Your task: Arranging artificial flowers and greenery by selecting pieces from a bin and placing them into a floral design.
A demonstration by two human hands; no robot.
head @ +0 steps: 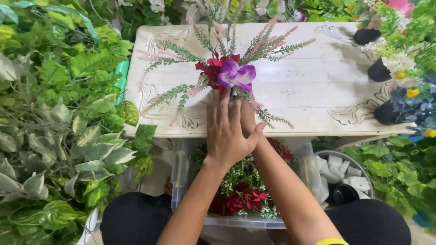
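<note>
Two hands cupped round flower arrangement (227,75) on white table (309,86) — left hand (225,131) covering right hand (248,120).

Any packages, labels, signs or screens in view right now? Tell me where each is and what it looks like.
No labels, signs or screens.
Clear plastic bin: under the table edge, rectangular, holding red and white flowers.
Round bucket: right of the bin, grey rim, holding white blocks.
</note>
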